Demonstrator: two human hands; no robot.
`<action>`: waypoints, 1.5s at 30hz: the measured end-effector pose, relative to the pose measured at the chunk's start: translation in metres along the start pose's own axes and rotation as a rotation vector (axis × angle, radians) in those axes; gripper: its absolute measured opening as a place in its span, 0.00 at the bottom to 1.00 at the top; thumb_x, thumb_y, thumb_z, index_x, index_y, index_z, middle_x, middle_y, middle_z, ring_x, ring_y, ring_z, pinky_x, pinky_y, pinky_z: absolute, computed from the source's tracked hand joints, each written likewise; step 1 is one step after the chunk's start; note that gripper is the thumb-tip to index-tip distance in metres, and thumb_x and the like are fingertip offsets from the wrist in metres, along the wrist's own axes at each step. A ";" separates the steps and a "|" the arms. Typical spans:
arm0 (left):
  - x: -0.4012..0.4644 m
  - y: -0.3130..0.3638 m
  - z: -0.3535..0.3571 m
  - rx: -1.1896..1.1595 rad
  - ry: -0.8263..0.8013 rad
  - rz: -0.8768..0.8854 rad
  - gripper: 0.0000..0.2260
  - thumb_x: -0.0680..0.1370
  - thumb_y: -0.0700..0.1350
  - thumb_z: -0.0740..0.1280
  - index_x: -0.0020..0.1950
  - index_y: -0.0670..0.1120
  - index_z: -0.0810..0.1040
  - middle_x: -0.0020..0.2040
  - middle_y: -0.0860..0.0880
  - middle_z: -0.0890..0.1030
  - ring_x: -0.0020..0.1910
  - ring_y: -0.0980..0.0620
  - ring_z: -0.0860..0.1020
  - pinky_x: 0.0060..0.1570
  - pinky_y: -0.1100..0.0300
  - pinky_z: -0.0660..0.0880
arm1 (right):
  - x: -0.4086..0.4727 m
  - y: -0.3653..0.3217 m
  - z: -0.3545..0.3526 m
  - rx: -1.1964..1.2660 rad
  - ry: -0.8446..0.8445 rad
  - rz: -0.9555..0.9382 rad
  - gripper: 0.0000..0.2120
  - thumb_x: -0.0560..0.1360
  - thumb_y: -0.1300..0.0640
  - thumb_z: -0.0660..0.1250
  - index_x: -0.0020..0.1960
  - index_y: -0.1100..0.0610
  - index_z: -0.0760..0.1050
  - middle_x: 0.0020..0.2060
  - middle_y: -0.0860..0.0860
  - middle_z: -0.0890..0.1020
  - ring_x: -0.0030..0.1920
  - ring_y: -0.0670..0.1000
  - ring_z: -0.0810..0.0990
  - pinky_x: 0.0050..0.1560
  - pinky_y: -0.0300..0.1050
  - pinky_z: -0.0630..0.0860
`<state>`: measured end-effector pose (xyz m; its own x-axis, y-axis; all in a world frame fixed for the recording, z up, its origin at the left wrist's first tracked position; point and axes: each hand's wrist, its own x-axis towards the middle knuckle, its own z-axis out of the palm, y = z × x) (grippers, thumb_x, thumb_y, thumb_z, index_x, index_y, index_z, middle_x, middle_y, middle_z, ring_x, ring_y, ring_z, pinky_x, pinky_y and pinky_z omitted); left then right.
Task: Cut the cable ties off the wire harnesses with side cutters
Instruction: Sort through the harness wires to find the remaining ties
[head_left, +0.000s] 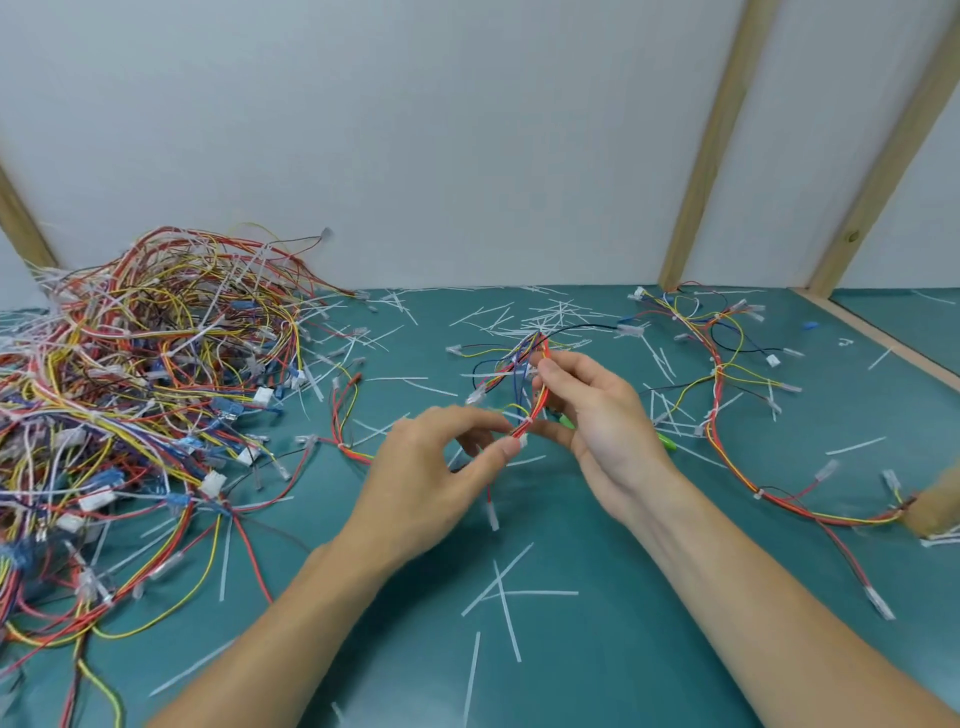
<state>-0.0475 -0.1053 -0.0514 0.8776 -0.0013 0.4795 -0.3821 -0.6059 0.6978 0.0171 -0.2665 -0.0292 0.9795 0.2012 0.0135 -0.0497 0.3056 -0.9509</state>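
Both hands hold one harness (530, 400) above the mat (649, 649), left hand (441, 457) pinching its lower end, right hand (597, 415) gripping higher; next, locate a tie (525, 419) and bring cutters (665, 441) in.

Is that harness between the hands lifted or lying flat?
Lifted: both hands, left and right, pinch the harness above the mat.

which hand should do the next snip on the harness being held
Right, probably. The right hand already holds green-handled cutters beside the harness; the left hand pinches its lower end.
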 end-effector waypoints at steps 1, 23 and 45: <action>-0.001 0.000 0.002 -0.008 -0.027 -0.012 0.10 0.76 0.58 0.70 0.49 0.54 0.85 0.37 0.58 0.82 0.42 0.55 0.81 0.49 0.62 0.74 | -0.001 0.001 0.001 -0.013 -0.016 -0.011 0.04 0.81 0.59 0.68 0.54 0.56 0.81 0.40 0.49 0.80 0.39 0.44 0.78 0.39 0.41 0.80; 0.005 -0.002 -0.007 -0.168 0.232 -0.091 0.08 0.71 0.46 0.79 0.49 0.51 0.86 0.37 0.52 0.80 0.38 0.59 0.77 0.41 0.74 0.66 | -0.004 0.011 0.006 -0.144 -0.025 -0.056 0.06 0.82 0.59 0.68 0.57 0.60 0.78 0.37 0.49 0.84 0.37 0.49 0.86 0.38 0.40 0.81; 0.009 -0.010 -0.012 -0.373 0.012 -0.241 0.04 0.79 0.40 0.70 0.48 0.46 0.85 0.39 0.50 0.84 0.32 0.51 0.79 0.35 0.55 0.78 | 0.014 -0.005 -0.019 -0.209 0.219 -0.108 0.11 0.84 0.50 0.63 0.54 0.51 0.84 0.46 0.46 0.87 0.38 0.45 0.84 0.33 0.38 0.78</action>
<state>-0.0397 -0.0901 -0.0476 0.9518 0.1148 0.2844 -0.2477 -0.2589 0.9336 0.0352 -0.2831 -0.0300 0.9968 -0.0339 0.0729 0.0763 0.1124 -0.9907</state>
